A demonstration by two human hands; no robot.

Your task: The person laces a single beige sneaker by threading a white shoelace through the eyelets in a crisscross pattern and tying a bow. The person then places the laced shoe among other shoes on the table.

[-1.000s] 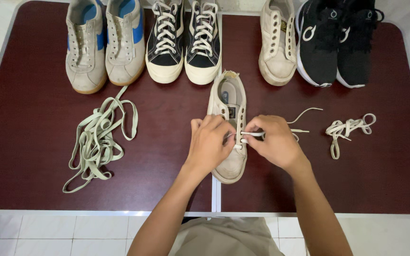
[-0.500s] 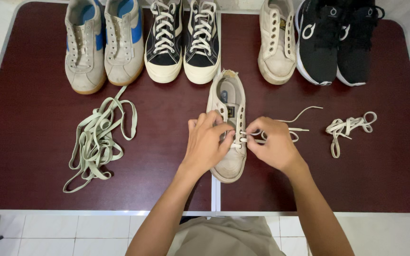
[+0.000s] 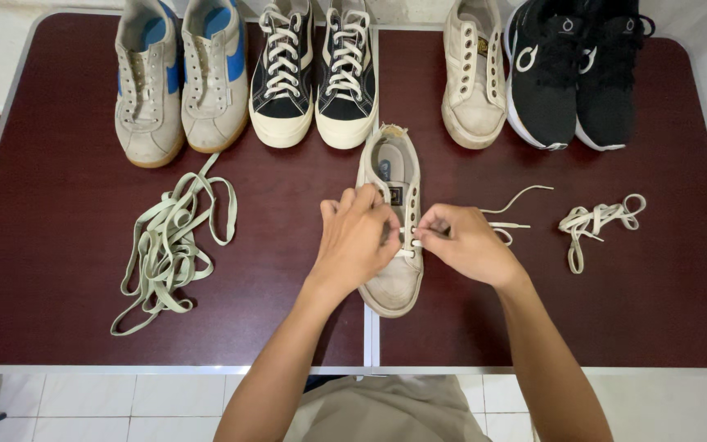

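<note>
A worn cream low sneaker (image 3: 393,282) lies toe toward me in the middle of the dark red table (image 3: 59,270). My left hand (image 3: 356,243) rests on the shoe's left side over the eyelets, fingers curled on it. My right hand (image 3: 464,244) pinches a cream shoelace (image 3: 517,200) at the right-side eyelets; the lace's loose end trails off to the right across the table. The lace runs across the shoe between my two hands.
Along the far edge stand a grey and blue pair (image 3: 180,78), a black and white high pair (image 3: 317,74), a single cream sneaker (image 3: 472,78) and a black pair (image 3: 574,74). A pile of pale green laces (image 3: 169,245) lies left; a bundled cream lace (image 3: 595,221) lies right.
My right hand has slid a little left toward the shoe's eyelets, drawing the lace in. My left hand has shifted slightly up the shoe. The view has tilted down a touch.
</note>
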